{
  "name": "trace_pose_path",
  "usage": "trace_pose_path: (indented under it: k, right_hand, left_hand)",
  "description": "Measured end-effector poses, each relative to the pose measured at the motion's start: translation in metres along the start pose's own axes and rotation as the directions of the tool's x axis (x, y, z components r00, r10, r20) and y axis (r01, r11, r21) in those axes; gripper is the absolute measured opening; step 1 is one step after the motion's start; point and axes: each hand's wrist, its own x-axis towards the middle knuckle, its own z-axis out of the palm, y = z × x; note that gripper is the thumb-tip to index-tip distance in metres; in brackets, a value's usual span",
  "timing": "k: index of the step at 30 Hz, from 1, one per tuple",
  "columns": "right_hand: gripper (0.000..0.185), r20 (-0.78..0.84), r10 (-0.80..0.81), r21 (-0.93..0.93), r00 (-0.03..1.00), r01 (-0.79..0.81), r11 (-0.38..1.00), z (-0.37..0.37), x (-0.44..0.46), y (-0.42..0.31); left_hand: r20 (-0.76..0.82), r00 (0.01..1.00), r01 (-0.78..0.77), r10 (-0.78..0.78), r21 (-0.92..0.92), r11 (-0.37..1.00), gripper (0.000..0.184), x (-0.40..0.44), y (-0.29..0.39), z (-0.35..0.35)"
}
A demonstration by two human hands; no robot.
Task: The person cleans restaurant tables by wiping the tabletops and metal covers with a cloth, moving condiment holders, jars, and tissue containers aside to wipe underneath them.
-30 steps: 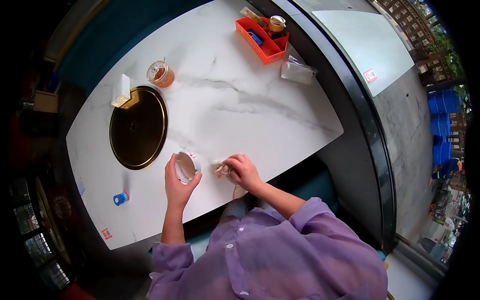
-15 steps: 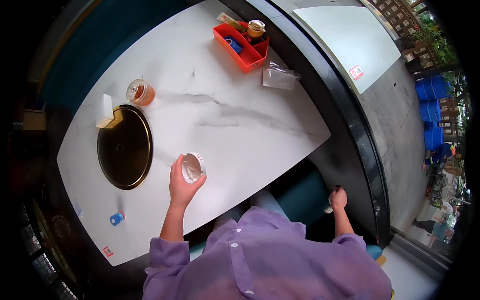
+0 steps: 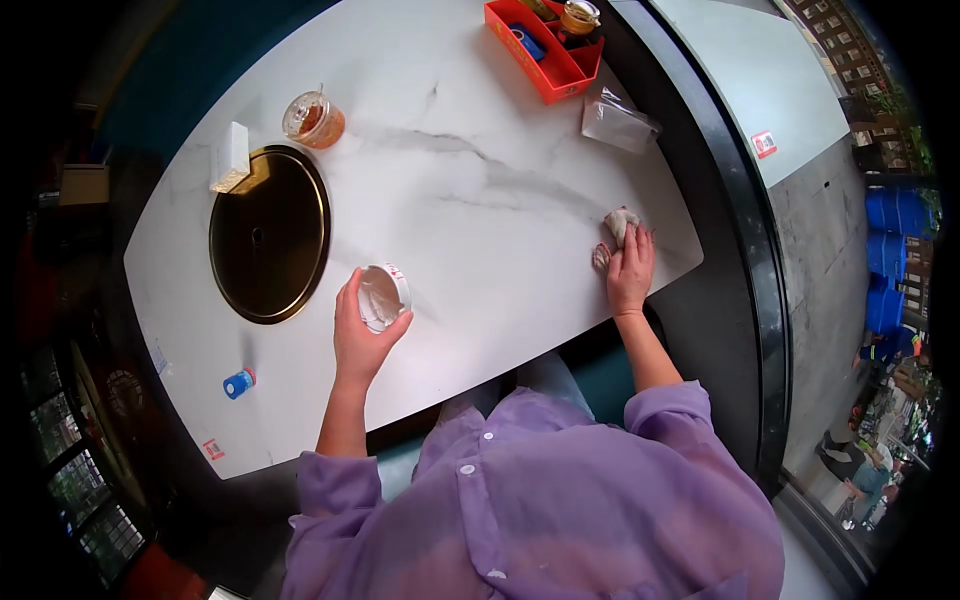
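Note:
My left hand is wrapped round a white round tub with red print on its rim, its open mouth tilted towards me above the table. Near the right corner of the white marbled table, my right hand presses on a crumpled, pale cloth with reddish marks. Part of the cloth sticks out left of the fingers.
A round gold-rimmed dark plate, a white tissue box and a jar stand left. A blue-labelled bottle is nearer. A red caddy and clear plastic packet are at the back right.
My right hand went from beside the tub to off the table's right edge, and now rests on the table's right corner with the cloth. My left hand still holds the tub. The view has shifted.

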Motion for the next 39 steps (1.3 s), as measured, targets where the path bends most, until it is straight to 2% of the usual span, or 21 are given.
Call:
trace_pose_path:
  k: [3, 5, 8, 11, 13, 15, 16, 17, 18, 20, 21, 24, 26, 27, 29, 30, 32, 34, 35, 37, 39]
  right_hand:
    - [0.049, 0.194, -0.175, 0.138, 0.965, 0.15, 0.979, 0.005, -0.049, -0.087]
    - [0.049, 0.332, -0.426, 0.347, 0.842, 0.311, 0.885, 0.011, -0.097, -0.155]
    - [0.041, 0.267, -0.711, 0.627, 0.65, 0.443, 0.641, 0.027, -0.126, -0.211]
    - [0.037, 0.306, -0.704, 0.723, 0.641, 0.325, 0.61, 0.037, -0.08, -0.202]
    - [0.037, 0.147, -0.553, 0.608, 0.82, 0.366, 0.705, 0.043, -0.01, -0.184]
    - [0.038, 0.075, -0.313, 0.499, 0.947, 0.236, 0.834, 0.053, 0.068, -0.158]
    - [0.036, -0.03, -0.285, 0.406, 0.958, 0.272, 0.872, 0.067, 0.104, -0.137]
    - [0.038, -0.046, -0.162, 0.35, 0.986, 0.168, 0.921, 0.087, 0.13, -0.115]
    - [0.038, -0.051, -0.163, 0.351, 0.985, 0.17, 0.921, 0.103, 0.139, -0.111]
    - [0.046, -0.068, -0.099, 0.021, 0.993, 0.1, 0.995, 0.127, 0.144, -0.109]
    - [0.053, 0.061, -0.18, 0.095, 0.982, 0.173, 0.98, 0.123, 0.128, -0.127]
    - [0.058, 0.21, -0.518, 0.361, 0.829, 0.426, 0.83, 0.097, 0.032, -0.185]
    - [0.066, 0.305, -0.728, 0.522, 0.614, 0.531, 0.667, 0.076, -0.047, -0.211]
    - [0.057, 0.371, -0.768, 0.613, 0.522, 0.484, 0.624, 0.059, -0.075, -0.223]
    - [0.053, 0.341, -0.808, 0.614, 0.481, 0.537, 0.579, 0.045, -0.105, -0.234]
    - [0.053, 0.337, -0.799, 0.607, 0.498, 0.533, 0.589, 0.045, -0.105, -0.234]
    - [0.043, 0.327, -0.805, 0.792, 0.495, 0.322, 0.519, 0.046, -0.093, -0.227]
    - [0.03, 0.28, -0.705, 0.728, 0.652, 0.335, 0.598, 0.035, -0.04, -0.208]
    - [0.024, 0.186, -0.622, 0.621, 0.761, 0.4, 0.674, 0.028, 0.001, -0.189]
    - [0.03, 0.051, -0.345, 0.304, 0.937, 0.314, 0.899, 0.022, 0.084, -0.137]
    - [0.042, -0.101, -0.188, -0.078, 0.977, 0.181, 0.98, 0.018, 0.154, -0.076]
  left_hand:
    - [-0.03, 0.998, 0.062, -0.063, -0.05, 0.997, 0.082, -0.014, -0.023, -0.003]
    - [-0.051, 0.995, 0.078, -0.081, -0.053, 0.996, 0.081, -0.023, -0.033, -0.002]
    - [-0.091, 0.991, 0.086, -0.096, -0.105, 0.991, 0.081, -0.031, -0.029, -0.009]
    - [-0.111, 0.99, 0.077, -0.088, -0.101, 0.992, 0.082, -0.034, -0.03, -0.018]
    - [-0.108, 0.992, 0.069, -0.073, -0.039, 0.997, 0.083, -0.038, -0.038, -0.021]
    - [-0.112, 0.99, 0.079, -0.083, -0.041, 0.996, 0.084, -0.044, -0.043, -0.021]
    - [-0.112, 0.989, 0.096, -0.101, -0.047, 0.994, 0.084, -0.047, -0.046, -0.02]
    - [-0.113, 0.987, 0.111, -0.117, -0.053, 0.992, 0.084, -0.048, -0.048, -0.02]
    - [-0.116, 0.987, 0.108, -0.113, -0.053, 0.993, 0.084, -0.05, -0.047, -0.02]
    - [-0.109, 0.985, 0.129, -0.135, -0.055, 0.99, 0.085, -0.054, -0.046, -0.02]
    - [-0.105, 0.985, 0.132, -0.137, -0.053, 0.99, 0.085, -0.054, -0.047, -0.021]
    - [-0.114, 0.983, 0.136, -0.146, -0.096, 0.986, 0.085, -0.05, -0.05, -0.018]
    - [-0.112, 0.989, 0.093, -0.098, -0.048, 0.994, 0.084, -0.04, -0.046, -0.019]
    - [-0.115, 0.989, 0.088, -0.093, -0.045, 0.995, 0.084, -0.035, -0.04, -0.019]
    - [-0.121, 0.992, 0.013, -0.02, -0.056, 0.998, 0.083, -0.02, -0.021, -0.019]
    - [-0.098, 0.995, 0.021, -0.028, -0.077, 0.997, 0.082, -0.013, -0.008, -0.019]
    - [-0.062, 0.998, -0.026, 0.022, -0.055, 0.998, 0.083, 0.001, 0.0, -0.012]
    - [-0.033, 0.996, -0.08, 0.078, -0.047, 0.996, 0.083, 0.015, 0.011, -0.001]
    - [-0.011, 0.997, -0.075, 0.074, -0.047, 0.996, 0.083, 0.019, 0.017, 0.004]
    - [0.009, 0.997, -0.081, 0.082, -0.045, 0.996, 0.083, 0.027, 0.026, 0.011]
    - [0.043, 0.992, -0.119, 0.12, -0.036, 0.992, 0.084, 0.033, 0.034, 0.021]
